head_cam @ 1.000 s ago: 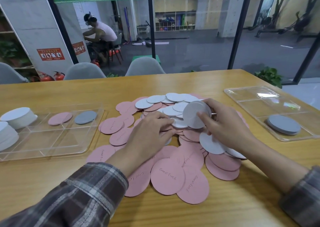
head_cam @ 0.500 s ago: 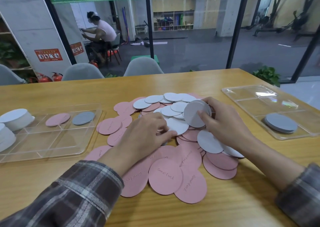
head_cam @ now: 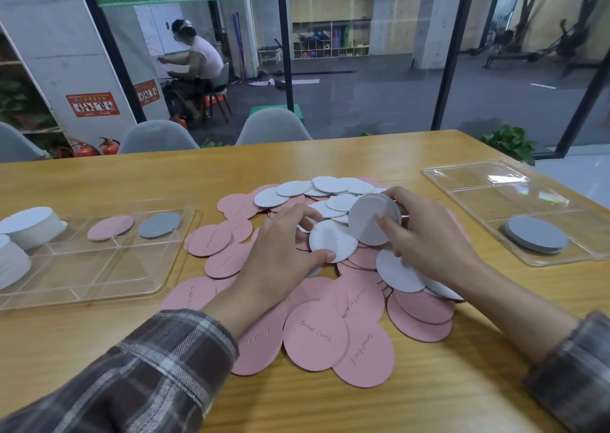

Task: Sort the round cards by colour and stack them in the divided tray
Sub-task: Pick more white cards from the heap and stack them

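A heap of pink cards (head_cam: 317, 340) and white cards (head_cam: 330, 185) lies in the middle of the wooden table. My right hand (head_cam: 425, 234) holds a small stack of white cards (head_cam: 366, 221) upright on edge above the heap. My left hand (head_cam: 280, 254) pinches one white card (head_cam: 333, 241) by its edge, just left of that stack. A clear divided tray (head_cam: 99, 267) at the left holds a pink card (head_cam: 110, 227) and a grey card (head_cam: 160, 224). A second clear divided tray (head_cam: 478, 188) at the right holds a grey stack (head_cam: 536, 234).
Two white card stacks (head_cam: 29, 224) sit at the tray's far left edge. Grey chairs (head_cam: 270, 127) stand behind the table's far side. Beyond a glass wall a person sits in a gym room. A plant (head_cam: 508, 142) stands past the right corner.
My left hand has lifted one white card's edge off the heap and drawn it toward the stack in my right hand. The right hand has barely moved.
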`<act>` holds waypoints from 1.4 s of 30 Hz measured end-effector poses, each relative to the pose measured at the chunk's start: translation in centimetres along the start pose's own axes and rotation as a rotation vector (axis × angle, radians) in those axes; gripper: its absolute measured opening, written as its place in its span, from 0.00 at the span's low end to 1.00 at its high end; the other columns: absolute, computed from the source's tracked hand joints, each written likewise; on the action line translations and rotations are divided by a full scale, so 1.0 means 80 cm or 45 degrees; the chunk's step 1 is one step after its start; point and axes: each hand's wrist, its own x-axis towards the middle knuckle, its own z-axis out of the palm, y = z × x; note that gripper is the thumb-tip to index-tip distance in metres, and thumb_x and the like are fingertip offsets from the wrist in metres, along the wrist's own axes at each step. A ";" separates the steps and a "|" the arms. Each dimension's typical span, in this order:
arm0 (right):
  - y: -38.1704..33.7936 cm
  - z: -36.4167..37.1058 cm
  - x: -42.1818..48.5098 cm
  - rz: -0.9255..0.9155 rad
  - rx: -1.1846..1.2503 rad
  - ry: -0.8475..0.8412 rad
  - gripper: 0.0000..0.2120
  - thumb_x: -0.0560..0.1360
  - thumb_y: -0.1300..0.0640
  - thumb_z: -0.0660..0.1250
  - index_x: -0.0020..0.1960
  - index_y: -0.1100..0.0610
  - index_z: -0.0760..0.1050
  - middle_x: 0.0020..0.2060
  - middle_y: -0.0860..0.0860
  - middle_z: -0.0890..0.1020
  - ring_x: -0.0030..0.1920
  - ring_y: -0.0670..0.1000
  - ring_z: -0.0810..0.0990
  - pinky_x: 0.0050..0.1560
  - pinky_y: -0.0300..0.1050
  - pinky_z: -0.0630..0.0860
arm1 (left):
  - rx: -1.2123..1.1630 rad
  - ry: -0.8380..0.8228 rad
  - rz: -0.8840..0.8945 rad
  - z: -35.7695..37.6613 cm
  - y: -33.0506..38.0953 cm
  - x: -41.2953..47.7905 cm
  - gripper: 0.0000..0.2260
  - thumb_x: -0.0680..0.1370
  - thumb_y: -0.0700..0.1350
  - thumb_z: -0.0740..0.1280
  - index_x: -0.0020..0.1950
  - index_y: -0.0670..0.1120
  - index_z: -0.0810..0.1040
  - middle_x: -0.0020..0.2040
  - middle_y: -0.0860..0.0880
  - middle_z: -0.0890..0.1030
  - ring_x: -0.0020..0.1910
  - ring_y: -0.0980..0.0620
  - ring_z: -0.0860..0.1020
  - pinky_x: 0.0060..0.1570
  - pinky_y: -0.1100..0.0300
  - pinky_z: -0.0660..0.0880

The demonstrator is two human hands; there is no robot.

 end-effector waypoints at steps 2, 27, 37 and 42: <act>-0.001 -0.001 0.000 0.006 0.002 0.010 0.05 0.81 0.55 0.65 0.55 0.52 0.77 0.43 0.49 0.82 0.38 0.50 0.79 0.33 0.41 0.69 | -0.081 0.013 -0.052 -0.003 0.000 -0.001 0.22 0.69 0.42 0.83 0.59 0.51 0.81 0.49 0.53 0.79 0.43 0.59 0.78 0.45 0.70 0.75; -0.012 0.009 -0.009 -0.101 0.223 -0.312 0.05 0.83 0.55 0.64 0.57 0.51 0.77 0.30 0.48 0.81 0.29 0.48 0.80 0.34 0.53 0.78 | -0.467 0.124 -0.152 0.004 0.016 -0.001 0.06 0.76 0.44 0.78 0.50 0.45 0.84 0.40 0.46 0.84 0.37 0.51 0.85 0.40 0.60 0.82; 0.000 0.003 0.001 -0.061 -0.019 -0.061 0.06 0.83 0.54 0.63 0.59 0.50 0.76 0.36 0.43 0.79 0.34 0.46 0.79 0.31 0.37 0.68 | 0.199 -0.018 -0.063 0.008 -0.004 0.001 0.17 0.74 0.56 0.77 0.60 0.54 0.82 0.53 0.55 0.77 0.53 0.56 0.75 0.58 0.50 0.77; 0.001 0.002 0.001 -0.053 -0.030 -0.046 0.04 0.83 0.54 0.63 0.56 0.50 0.75 0.35 0.46 0.78 0.36 0.50 0.78 0.34 0.44 0.71 | 0.206 -0.050 -0.061 0.006 -0.003 0.001 0.16 0.74 0.55 0.77 0.60 0.56 0.83 0.52 0.55 0.76 0.52 0.56 0.75 0.56 0.55 0.75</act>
